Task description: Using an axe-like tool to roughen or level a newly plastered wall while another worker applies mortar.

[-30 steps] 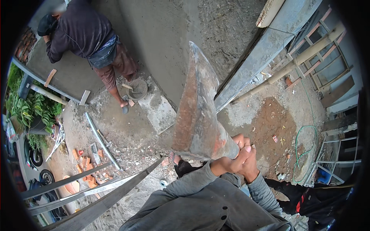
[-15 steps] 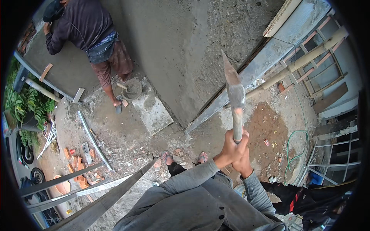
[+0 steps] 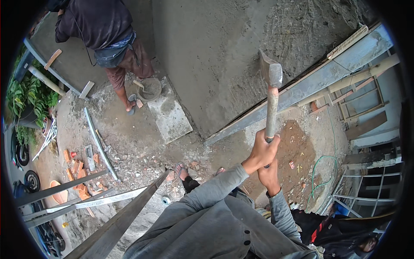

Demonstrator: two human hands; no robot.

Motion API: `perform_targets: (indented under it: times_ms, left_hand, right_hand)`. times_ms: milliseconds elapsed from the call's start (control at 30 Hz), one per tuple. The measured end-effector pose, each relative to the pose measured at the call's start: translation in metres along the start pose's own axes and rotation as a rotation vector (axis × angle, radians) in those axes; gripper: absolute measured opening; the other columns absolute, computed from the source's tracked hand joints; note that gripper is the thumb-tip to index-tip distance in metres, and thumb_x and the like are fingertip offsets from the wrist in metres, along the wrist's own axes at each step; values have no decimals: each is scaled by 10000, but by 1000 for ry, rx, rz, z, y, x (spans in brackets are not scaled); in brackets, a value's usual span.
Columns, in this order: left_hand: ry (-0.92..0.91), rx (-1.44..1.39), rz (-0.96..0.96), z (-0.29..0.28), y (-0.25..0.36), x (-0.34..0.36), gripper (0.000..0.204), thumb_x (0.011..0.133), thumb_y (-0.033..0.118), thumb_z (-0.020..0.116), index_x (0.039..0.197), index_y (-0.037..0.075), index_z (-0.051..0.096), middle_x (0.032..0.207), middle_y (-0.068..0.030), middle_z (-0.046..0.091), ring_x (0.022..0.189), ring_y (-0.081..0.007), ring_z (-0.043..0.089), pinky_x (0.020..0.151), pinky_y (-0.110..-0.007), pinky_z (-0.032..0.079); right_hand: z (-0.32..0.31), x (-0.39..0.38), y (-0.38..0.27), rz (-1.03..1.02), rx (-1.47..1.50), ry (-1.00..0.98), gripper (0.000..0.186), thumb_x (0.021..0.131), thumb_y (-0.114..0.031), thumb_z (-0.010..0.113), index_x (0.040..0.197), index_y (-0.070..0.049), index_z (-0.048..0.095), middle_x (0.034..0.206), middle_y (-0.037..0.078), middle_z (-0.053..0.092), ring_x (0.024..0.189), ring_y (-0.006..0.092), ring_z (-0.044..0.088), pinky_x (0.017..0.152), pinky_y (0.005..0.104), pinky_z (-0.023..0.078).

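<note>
Both our hands are wrapped round the handle [image 3: 271, 121] of a pick-like tool [image 3: 272, 101]: left hand [image 3: 262, 149] higher, right hand [image 3: 269, 176] just below. Its metal head [image 3: 274, 74] shows against the grey slab [image 3: 207, 64], near the long grey board [image 3: 319, 82]; can't tell how high it's held. To do this well, we'd keep both grips firm, wrists straight, stance steady; a slack hold could let the head twist. Also keep it clear of the co-worker [image 3: 101, 26] at left and the person in black [image 3: 332, 237] at lower right.
</note>
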State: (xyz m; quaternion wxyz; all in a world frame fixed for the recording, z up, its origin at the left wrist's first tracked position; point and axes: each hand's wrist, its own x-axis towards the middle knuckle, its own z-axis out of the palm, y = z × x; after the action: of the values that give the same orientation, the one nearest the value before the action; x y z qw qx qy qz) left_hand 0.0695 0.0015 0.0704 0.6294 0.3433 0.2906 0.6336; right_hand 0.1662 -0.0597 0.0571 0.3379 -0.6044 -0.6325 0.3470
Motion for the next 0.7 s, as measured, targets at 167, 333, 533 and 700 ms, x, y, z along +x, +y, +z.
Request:
perform_targets:
  times_ms: [167,333,533,700]
  left_hand:
    - [-58,-56,-72,13,49,-15,219,868,94,557,698,56,423,533,33,421,441,-44,405,400,-263,320]
    - [-280,126,603,24,66,-23,219,853,91,568,695,23,433,541,10,420,481,-52,423,456,-282,332]
    - [40,-84,-72,-2,5,-4,236,859,94,566,655,20,475,553,10,441,493,-62,393,445,-298,306]
    - [-56,-18,56,23,76,-20,166,851,74,565,711,8,506,562,10,451,516,-74,451,467,-301,349]
  right_hand:
    - [6,-23,-23,5,40,57,90,786,-30,597,824,51,606,639,28,594,643,67,501,546,273,409]
    - [10,0,-34,-170,-50,277,167,783,-49,618,921,47,622,814,39,646,789,104,575,668,292,464]
    - [14,-9,-17,-16,27,76,166,786,-59,615,902,60,621,762,40,651,758,103,588,672,292,471]
    - [-2,-15,-37,-179,-173,177,392,821,-139,672,1149,36,544,1057,107,629,929,179,617,830,329,480]
